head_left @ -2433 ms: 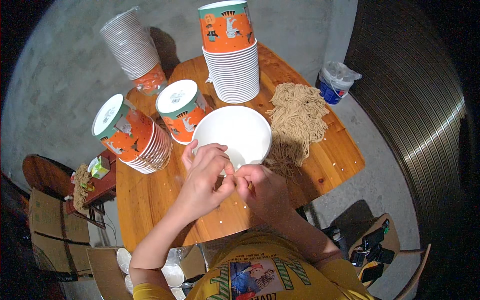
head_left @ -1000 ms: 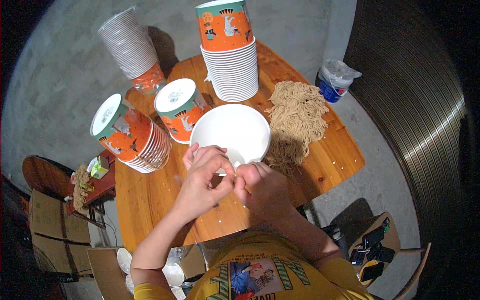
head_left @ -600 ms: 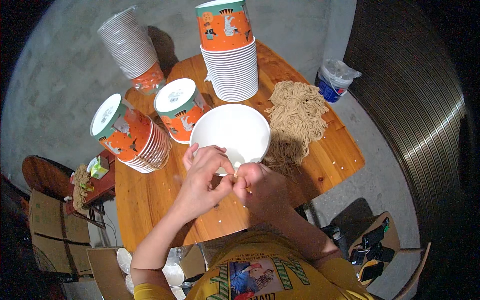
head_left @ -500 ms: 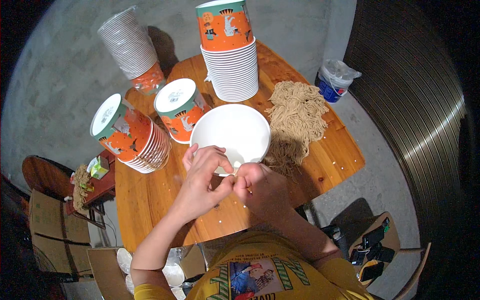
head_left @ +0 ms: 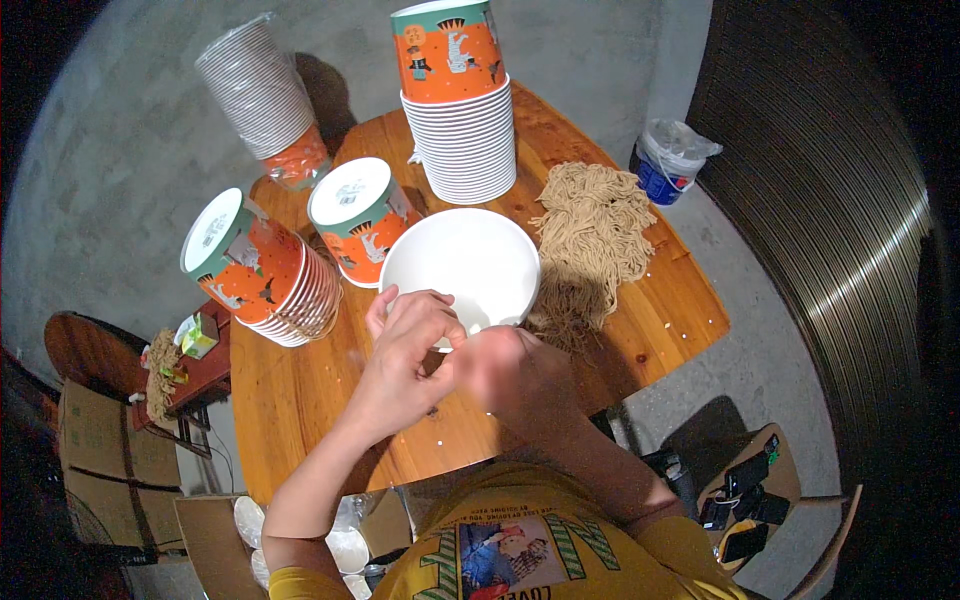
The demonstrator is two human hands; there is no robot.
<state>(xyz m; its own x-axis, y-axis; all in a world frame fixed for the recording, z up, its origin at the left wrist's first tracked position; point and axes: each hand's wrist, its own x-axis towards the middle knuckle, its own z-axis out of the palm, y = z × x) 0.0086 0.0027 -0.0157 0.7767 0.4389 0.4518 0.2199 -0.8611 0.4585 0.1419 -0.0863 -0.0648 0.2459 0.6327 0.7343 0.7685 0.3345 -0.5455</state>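
Mustard-yellow T-shirt [head_left: 545, 508] with short sleeves [head_left: 300, 584]; rectangular coloured picture [head_left: 510, 555] on its front; green-striped lettering [head_left: 580, 547] beside it; bare hands [head_left: 408, 345].

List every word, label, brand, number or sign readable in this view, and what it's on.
Printed words are not copied here; this is where they stand.
Yellow shirt: lettering in several sizes, partly legible.
Left tub stack: small dark print on top, too small to read.
Upturned tub beside it: likewise too small.
Blue bucket: print too small to read.
Cardboard boxes: faint marks, unreadable.
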